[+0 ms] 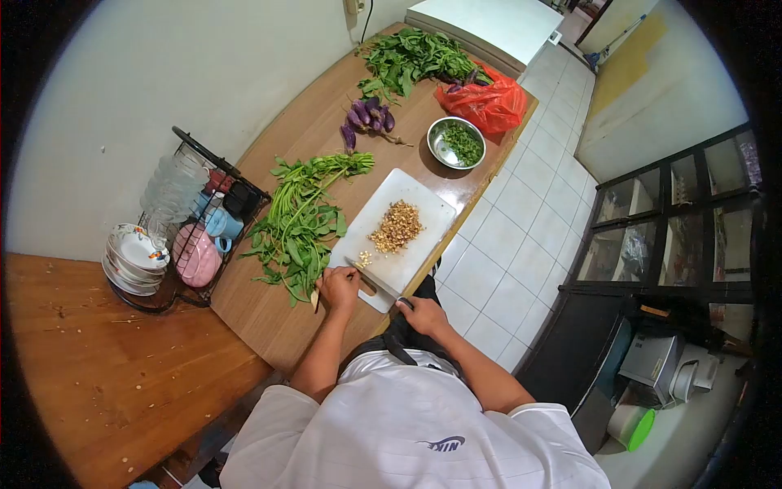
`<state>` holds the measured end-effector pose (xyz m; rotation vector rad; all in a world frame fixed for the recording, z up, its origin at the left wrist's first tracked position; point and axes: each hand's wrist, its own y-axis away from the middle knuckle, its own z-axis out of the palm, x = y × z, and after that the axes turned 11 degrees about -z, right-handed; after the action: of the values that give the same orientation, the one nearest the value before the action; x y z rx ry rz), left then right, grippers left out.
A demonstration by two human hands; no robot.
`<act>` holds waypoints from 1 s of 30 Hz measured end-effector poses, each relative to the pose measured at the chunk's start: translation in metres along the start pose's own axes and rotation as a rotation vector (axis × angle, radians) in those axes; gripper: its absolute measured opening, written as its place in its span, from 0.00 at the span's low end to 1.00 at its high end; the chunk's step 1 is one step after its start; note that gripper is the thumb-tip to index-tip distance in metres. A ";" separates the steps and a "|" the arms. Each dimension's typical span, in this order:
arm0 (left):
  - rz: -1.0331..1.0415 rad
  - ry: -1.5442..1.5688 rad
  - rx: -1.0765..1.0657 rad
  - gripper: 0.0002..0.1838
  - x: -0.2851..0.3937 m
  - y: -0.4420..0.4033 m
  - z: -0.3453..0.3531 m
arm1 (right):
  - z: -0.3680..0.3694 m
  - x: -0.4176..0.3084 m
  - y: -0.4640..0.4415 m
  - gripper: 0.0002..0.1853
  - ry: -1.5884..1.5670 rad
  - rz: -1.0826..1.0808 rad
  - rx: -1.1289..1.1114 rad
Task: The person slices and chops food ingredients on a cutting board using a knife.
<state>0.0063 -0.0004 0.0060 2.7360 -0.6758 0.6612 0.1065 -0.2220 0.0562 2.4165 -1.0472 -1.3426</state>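
Note:
A white cutting board (pixel 445 213) lies near the table's front edge, with a pile of chopped brown and cream pieces (pixel 396 226) on it. A few paler bits (pixel 364 258) sit at its lower left. My right hand (pixel 423 316) is closed round the dark handle of a knife, whose blade (pixel 376 280) points left across the lower part of the board. My left hand (pixel 340 289) is at the board's lower left corner, near the blade's tip, fingers bent together; what they hold is too small to name. Leafy green stems (pixel 297 224) lie left of the board.
Behind the board are a steel bowl (pixel 456 143) of chopped greens, purple eggplants (pixel 371 116), a red plastic bag (pixel 489 102) and more leafy greens (pixel 411 59). A black dish rack (pixel 244 181) with cups and plates (pixel 134 259) stands at the left.

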 end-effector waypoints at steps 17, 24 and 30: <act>-0.087 0.063 0.002 0.07 -0.005 0.006 0.000 | 0.003 0.024 0.025 0.30 -0.120 0.014 -0.052; -0.077 -0.003 -0.040 0.07 -0.001 0.001 -0.002 | 0.001 0.005 0.006 0.33 -0.006 0.015 -0.039; -0.041 0.021 -0.082 0.07 0.007 0.001 -0.005 | 0.006 0.014 0.001 0.34 -0.096 0.001 0.066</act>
<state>0.0096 -0.0019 0.0143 2.6568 -0.6263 0.6377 0.1060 -0.2312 0.0440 2.4186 -1.1330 -1.4596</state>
